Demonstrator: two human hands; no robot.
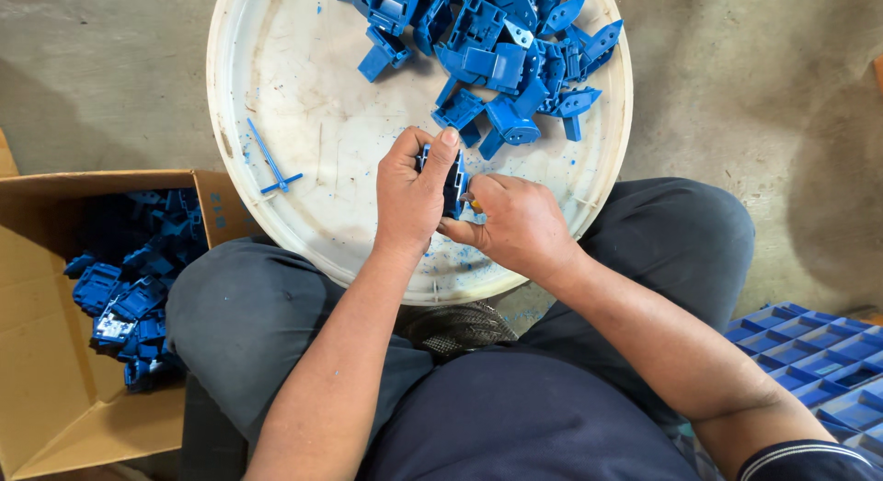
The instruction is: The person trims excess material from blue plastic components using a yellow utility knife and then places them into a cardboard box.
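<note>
From the head view we look down on a round white tray point(276, 95) resting against the knees. Our left hand point(411, 191) is closed around a blue plastic part point(454, 182), thumb on top, holding it upright over the tray's near edge, apparently so the right can work its side. Our right hand point(515, 225) pinches the part's lower edge, with something small and orange showing at its fingertips. A heap of blue parts point(501, 49) lies at the tray's far edge, a thin blue sprue point(269, 159) towards its left edge. A cardboard box point(55, 371) of similar parts sits left of the knees.
</note>
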